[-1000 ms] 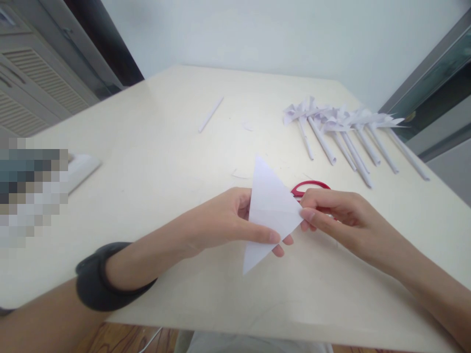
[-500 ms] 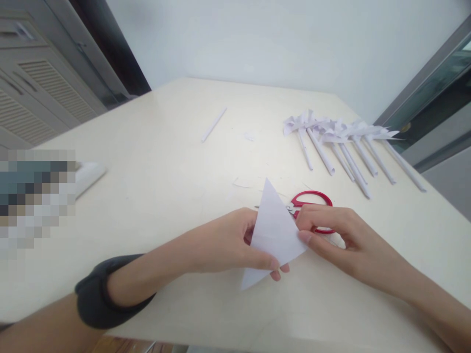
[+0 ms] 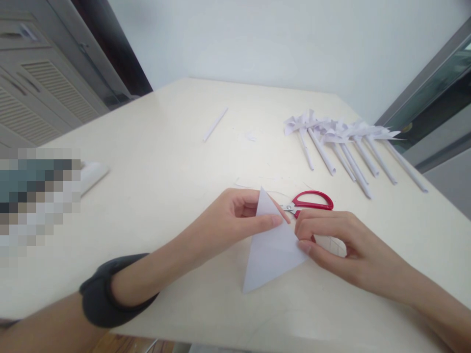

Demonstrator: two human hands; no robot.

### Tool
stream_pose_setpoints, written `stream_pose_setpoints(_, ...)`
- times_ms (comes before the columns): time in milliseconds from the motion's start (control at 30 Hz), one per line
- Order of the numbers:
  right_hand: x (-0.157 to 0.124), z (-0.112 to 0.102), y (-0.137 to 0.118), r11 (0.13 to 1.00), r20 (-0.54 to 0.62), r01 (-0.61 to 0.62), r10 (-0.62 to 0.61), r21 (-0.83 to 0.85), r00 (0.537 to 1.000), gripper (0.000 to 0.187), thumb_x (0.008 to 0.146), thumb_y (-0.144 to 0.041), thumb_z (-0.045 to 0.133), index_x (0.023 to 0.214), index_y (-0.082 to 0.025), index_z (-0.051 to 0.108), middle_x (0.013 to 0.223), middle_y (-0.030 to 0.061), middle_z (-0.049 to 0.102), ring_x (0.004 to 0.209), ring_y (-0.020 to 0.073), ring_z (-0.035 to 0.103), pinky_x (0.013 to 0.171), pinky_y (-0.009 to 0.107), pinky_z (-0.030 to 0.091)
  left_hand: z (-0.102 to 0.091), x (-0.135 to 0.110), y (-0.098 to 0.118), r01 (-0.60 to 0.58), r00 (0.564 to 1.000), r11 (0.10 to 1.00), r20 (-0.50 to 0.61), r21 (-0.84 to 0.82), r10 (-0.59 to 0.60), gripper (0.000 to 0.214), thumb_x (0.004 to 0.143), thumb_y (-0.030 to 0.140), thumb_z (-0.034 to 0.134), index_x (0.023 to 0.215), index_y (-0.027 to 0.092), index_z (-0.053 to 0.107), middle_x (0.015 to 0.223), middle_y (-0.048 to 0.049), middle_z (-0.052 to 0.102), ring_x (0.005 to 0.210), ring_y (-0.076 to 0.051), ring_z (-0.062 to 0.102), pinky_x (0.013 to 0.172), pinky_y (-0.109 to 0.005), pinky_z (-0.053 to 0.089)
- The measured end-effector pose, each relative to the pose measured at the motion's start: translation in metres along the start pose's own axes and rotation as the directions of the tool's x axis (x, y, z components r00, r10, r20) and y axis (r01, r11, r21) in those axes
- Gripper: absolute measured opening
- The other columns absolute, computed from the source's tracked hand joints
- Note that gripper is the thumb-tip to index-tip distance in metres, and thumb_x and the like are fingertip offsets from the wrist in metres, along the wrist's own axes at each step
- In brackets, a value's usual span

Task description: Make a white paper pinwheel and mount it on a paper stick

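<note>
A white paper triangle (image 3: pixel 270 250) lies low over the cream table (image 3: pixel 165 162), its tip pointing away from me. My left hand (image 3: pixel 235 218) pinches the triangle's upper part between thumb and fingers. My right hand (image 3: pixel 331 240) has its fingers curled and pressed on the triangle's right corner. A pair of red-handled scissors (image 3: pixel 312 202) lies just behind my right hand, partly hidden by it.
Several rolled white paper sticks with folded paper heads (image 3: pixel 342 142) lie in a row at the back right. One lone paper stick (image 3: pixel 215 124) lies at the back middle. Small paper scraps (image 3: pixel 250 137) are scattered nearby. A white object (image 3: pixel 91 174) sits at the left edge.
The triangle has come down toward the table and lies flatter. My left hand's grip has shifted from the lower edge up to near the tip. My right hand stays at the right corner.
</note>
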State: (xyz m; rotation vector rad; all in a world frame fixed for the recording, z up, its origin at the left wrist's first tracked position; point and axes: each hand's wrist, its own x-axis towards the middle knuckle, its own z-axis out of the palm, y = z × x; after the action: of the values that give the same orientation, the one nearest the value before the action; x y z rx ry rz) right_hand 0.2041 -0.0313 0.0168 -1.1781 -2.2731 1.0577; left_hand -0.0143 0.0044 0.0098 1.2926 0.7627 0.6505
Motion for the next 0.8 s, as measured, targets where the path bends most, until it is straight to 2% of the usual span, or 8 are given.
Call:
stream_pose_setpoints(233, -0.0002, 0.002, -0.0015, 1.0, 0.002, 0.011, -0.011, -0.015, 1.0, 0.022, 0.088, -0.009, 0.05, 0.069, -0.02, 0.045, 0.07, -0.0047, 0.049, 0.066, 0.0097, 0.044, 0.063, 0.023, 0.036, 0.0008, 0.0019, -0.0024, -0.02, 0.999, 0.999, -0.029, 0.049, 0.022, 0.01, 0.085, 0.024, 0.066, 0.08, 0.022, 0.075, 0.079, 0.0069, 0.074, 0.073, -0.005, 0.066, 0.064, -0.01, 0.05)
stream_pose_setpoints(400, -0.0004, 0.0056, -0.0026, 1.0, -0.041, -0.013, 0.012, -0.026, 0.999, 0.023, 0.093, -0.023, 0.05, 0.07, -0.019, 0.05, 0.07, -0.0043, 0.052, 0.066, 0.0094, 0.047, 0.06, 0.024, 0.036, 0.0044, 0.0004, -0.0061, 0.012, 0.999, 0.996, 0.032, 0.086, -0.015, 0.013, 0.086, 0.027, 0.064, 0.084, 0.019, 0.073, 0.084, 0.0021, 0.074, 0.077, -0.01, 0.066, 0.067, -0.016, 0.052)
stream_pose_setpoints(533, 0.0019, 0.008, -0.0007, 0.999, -0.053, -0.02, 0.018, -0.049, 0.998, 0.026, 0.093, -0.02, 0.05, 0.067, -0.018, 0.049, 0.067, -0.0044, 0.052, 0.064, 0.0088, 0.047, 0.06, 0.023, 0.036, 0.0074, -0.0005, -0.007, 0.016, 0.997, 0.992, 0.07, 0.127, -0.025, 0.015, 0.087, 0.027, 0.063, 0.085, 0.016, 0.072, 0.088, -0.0022, 0.074, 0.084, -0.014, 0.066, 0.073, -0.021, 0.052)
stream_pose_setpoints(800, 0.0027, 0.0075, -0.0007, 0.999, -0.039, 0.001, -0.003, -0.04, 0.999, 0.025, 0.091, -0.016, 0.049, 0.066, -0.018, 0.047, 0.067, -0.0034, 0.051, 0.064, 0.0102, 0.045, 0.061, 0.024, 0.036, 0.0051, 0.0015, -0.0031, 0.018, 1.0, 0.991, 0.0, 0.131, -0.019, 0.012, 0.082, 0.028, 0.068, 0.082, 0.017, 0.073, 0.084, -0.0014, 0.074, 0.08, -0.015, 0.067, 0.07, -0.022, 0.052)
